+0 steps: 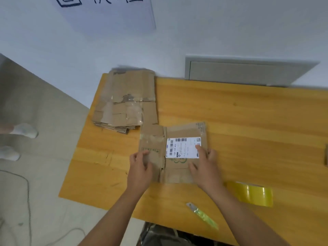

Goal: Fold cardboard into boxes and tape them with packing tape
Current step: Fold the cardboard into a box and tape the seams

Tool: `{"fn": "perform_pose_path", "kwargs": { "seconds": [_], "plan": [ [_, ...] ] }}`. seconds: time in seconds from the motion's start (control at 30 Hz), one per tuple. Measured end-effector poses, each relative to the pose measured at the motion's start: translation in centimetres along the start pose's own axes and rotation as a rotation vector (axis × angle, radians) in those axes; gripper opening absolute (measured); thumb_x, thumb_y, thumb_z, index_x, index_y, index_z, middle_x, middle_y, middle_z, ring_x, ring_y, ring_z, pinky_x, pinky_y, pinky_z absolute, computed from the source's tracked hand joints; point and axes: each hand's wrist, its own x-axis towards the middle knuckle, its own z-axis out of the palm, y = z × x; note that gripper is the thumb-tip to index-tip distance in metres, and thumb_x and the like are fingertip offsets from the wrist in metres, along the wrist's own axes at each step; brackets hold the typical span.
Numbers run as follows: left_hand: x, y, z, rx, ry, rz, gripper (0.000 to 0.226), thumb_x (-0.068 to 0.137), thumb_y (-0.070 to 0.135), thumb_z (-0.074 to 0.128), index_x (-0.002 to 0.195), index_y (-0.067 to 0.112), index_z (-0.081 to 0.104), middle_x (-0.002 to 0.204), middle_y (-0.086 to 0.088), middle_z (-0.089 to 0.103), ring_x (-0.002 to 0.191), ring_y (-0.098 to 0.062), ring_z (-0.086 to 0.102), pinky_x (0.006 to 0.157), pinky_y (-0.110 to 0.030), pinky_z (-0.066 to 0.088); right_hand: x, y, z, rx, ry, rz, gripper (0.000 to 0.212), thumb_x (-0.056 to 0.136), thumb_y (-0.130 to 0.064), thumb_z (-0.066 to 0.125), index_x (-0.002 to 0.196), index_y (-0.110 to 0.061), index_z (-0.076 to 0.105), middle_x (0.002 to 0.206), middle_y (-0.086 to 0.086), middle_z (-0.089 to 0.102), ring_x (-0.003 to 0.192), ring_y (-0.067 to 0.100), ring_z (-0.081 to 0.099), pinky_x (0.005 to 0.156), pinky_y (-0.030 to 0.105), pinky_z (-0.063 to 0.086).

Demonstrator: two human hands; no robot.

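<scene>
A flattened cardboard box (177,167) with a white shipping label (182,148) lies on the wooden table (248,121) in front of me. My left hand (140,168) rests on its left panel, fingers loosely spread over the left edge. My right hand (205,167) lies on its right part, with one fingertip on the label and the others reaching the right edge. A roll of yellowish packing tape (253,193) stands on the table just right of my right wrist. A stack of flattened cardboard (126,100) sits at the table's far left corner.
A utility knife with a green handle (202,215) lies near the table's front edge. A sliver of cardboard (326,155) shows at the right border. A person's white-socked feet (23,130) stand on the floor at left, near a cable (28,192). A wall runs behind the table.
</scene>
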Motion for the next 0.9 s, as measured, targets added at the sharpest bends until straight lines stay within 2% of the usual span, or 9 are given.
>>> {"fn": "perform_pose_path", "kwargs": {
  "seconds": [0.1,0.17,0.23,0.33,0.4,0.5,0.67,0.77,0.9],
  "plan": [
    [1.3,-3.1,2.7,0.106,0.038,-0.047,0.03,0.098,0.027,0.053,0.127,0.024,0.05,0.129,-0.006,0.041,0.078,-0.019,0.06,0.069,-0.037,0.052,0.8,1.7,3.8,-0.094,-0.019,0.026,0.069,0.094,-0.037,0.055,0.154,-0.025,0.023,0.139,0.012,0.023,0.11,0.023,0.045,0.088,0.031,0.046],
    [2.3,-5.0,4.5,0.228,0.107,-0.036,0.035,0.093,0.037,0.051,0.124,0.023,0.052,0.131,-0.011,0.041,0.102,-0.031,0.055,0.086,-0.044,0.05,1.2,2.8,6.2,-0.226,0.041,0.018,0.072,0.091,-0.045,0.053,0.153,-0.027,0.022,0.147,0.017,0.018,0.132,0.034,0.032,0.104,0.042,0.038],
    [3.1,-6.1,5.7,0.371,0.217,0.07,0.047,0.087,0.044,0.043,0.126,0.02,0.052,0.143,-0.017,0.035,0.128,-0.039,0.037,0.105,-0.054,0.036,1.5,3.3,7.8,-0.286,0.149,-0.029,0.076,0.085,-0.049,0.051,0.152,-0.026,0.025,0.16,0.022,0.007,0.146,0.041,0.014,0.113,0.055,0.023],
    [4.1,-6.3,6.8,0.463,0.27,0.366,0.05,0.093,0.044,0.045,0.14,0.025,0.047,0.158,-0.013,0.023,0.146,-0.035,0.021,0.116,-0.051,0.02,2.5,3.6,9.5,-0.335,0.254,-0.193,0.078,0.083,-0.053,0.044,0.153,-0.021,0.027,0.164,0.022,0.007,0.151,0.04,0.006,0.117,0.059,0.008],
    [5.1,-6.5,7.7,0.529,0.219,0.488,0.054,0.097,0.05,0.039,0.147,0.03,0.041,0.162,-0.008,0.022,0.15,-0.03,0.016,0.119,-0.048,0.015,3.5,4.0,10.5,-0.352,0.282,-0.292,0.073,0.087,-0.056,0.038,0.151,-0.021,0.033,0.163,0.021,0.015,0.151,0.039,0.01,0.117,0.061,0.01],
    [6.1,-7.2,8.8,0.557,0.21,0.505,0.06,0.097,0.055,0.027,0.15,0.029,0.039,0.16,-0.006,0.029,0.148,-0.027,0.02,0.121,-0.05,0.017,4.2,4.9,11.6,-0.406,0.281,-0.308,0.073,0.092,-0.061,0.03,0.153,-0.023,0.033,0.163,0.019,0.016,0.151,0.037,0.008,0.118,0.057,0.006],
    [5.5,-7.6,9.6,0.585,0.265,0.533,0.064,0.092,0.06,0.02,0.15,0.036,0.034,0.16,0.0,0.028,0.148,-0.022,0.019,0.119,-0.049,0.013,2.8,5.1,10.5,-0.539,0.189,-0.25,0.071,0.098,-0.064,0.011,0.158,-0.029,-0.007,0.162,0.015,-0.023,0.149,0.034,-0.024,0.119,0.053,-0.015],
    [6.1,-6.2,10.1,0.568,0.203,0.506,0.059,0.094,0.06,0.024,0.149,0.042,0.03,0.162,0.003,0.024,0.148,-0.022,0.016,0.119,-0.049,0.01,3.2,5.3,9.0,-0.503,0.084,-0.196,0.073,0.098,-0.067,0.017,0.157,-0.033,-0.009,0.162,0.009,-0.027,0.148,0.03,-0.027,0.12,0.05,-0.014],
    [4.7,-6.1,10.4,0.552,0.148,0.537,0.053,0.099,0.054,0.032,0.15,0.042,0.028,0.162,0.001,0.022,0.148,-0.025,0.015,0.119,-0.051,0.009,1.4,7.1,9.2,-0.476,0.082,-0.187,0.075,0.096,-0.07,0.017,0.157,-0.035,-0.009,0.162,0.006,-0.028,0.148,0.027,-0.028,0.12,0.048,-0.014]
  ]
}}
